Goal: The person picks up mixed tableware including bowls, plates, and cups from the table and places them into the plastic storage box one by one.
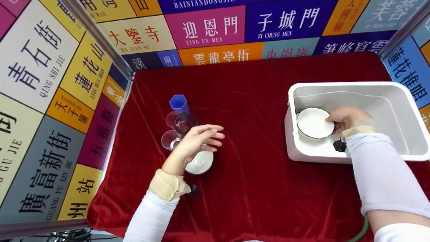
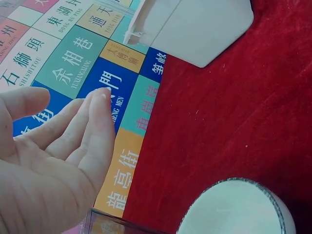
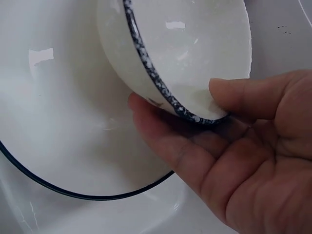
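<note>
My right hand (image 1: 347, 117) is inside the white plastic bin (image 1: 357, 85) and pinches the rim of a small white bowl (image 1: 314, 121). The right wrist view shows the thumb inside this bowl (image 3: 195, 53), the fingers beneath, and a dark speckled rim. Under it lies a larger white dish (image 3: 58, 131) with a thin dark rim. My left hand (image 1: 200, 139) hovers with loosely extended fingers, holding nothing. Just below it on the cloth sits another white bowl (image 1: 200, 163), its speckled rim visible in the left wrist view. Clear glasses (image 1: 170, 140) stand beside the left hand, partly hidden by it.
A blue hexagonal cup (image 1: 179, 102) stands behind the glasses, near a dark-tinted transparent glass (image 1: 185, 122). Dark red cloth (image 1: 248, 134) covers the table. Panels with printed characters (image 1: 211, 28) enclose the back and sides. The bin occupies the right side.
</note>
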Motion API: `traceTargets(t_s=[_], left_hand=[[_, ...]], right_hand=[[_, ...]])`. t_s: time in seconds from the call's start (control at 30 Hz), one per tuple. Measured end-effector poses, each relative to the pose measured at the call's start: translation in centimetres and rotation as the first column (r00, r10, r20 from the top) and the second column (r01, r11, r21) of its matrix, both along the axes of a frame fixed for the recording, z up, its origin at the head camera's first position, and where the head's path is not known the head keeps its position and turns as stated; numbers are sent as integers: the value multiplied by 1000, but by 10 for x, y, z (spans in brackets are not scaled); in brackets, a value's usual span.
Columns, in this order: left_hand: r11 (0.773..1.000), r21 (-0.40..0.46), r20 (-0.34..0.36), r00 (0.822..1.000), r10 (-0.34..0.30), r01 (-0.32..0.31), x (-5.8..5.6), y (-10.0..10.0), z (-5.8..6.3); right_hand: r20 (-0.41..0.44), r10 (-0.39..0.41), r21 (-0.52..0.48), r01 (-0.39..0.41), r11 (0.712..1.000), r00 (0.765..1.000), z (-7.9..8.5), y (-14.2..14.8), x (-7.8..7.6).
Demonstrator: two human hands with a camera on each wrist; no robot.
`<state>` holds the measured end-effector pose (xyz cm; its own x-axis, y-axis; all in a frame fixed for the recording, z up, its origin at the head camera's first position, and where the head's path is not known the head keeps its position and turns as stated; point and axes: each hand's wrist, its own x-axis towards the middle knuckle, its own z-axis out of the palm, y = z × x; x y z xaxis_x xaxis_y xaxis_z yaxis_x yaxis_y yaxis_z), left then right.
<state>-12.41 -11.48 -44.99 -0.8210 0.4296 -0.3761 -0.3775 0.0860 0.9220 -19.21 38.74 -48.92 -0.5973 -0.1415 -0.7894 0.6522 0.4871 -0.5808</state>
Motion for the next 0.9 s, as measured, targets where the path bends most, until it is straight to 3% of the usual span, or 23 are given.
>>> traceTargets(t_s=[0.23,0.4,0.5,0.73,0.9], left_hand=[[1000,-12,-18,1000,11,-11,0,-1,-3],[997,-70,-53,998,18,-22,1,-3,-6],[991,-134,-97,995,-8,-5,2,-4,-5],[958,-284,-205,973,-104,43,5,-8,-3],[901,-431,-294,935,-195,52,8,-11,-7]], right_hand=[[1,24,34,-24,999,1000,2,0,2],[-29,16,64,-14,998,999,8,-4,5],[-46,21,82,-17,996,999,14,-6,6],[-106,28,106,-16,994,994,27,-2,12],[-151,20,95,-6,995,988,35,-2,17]])
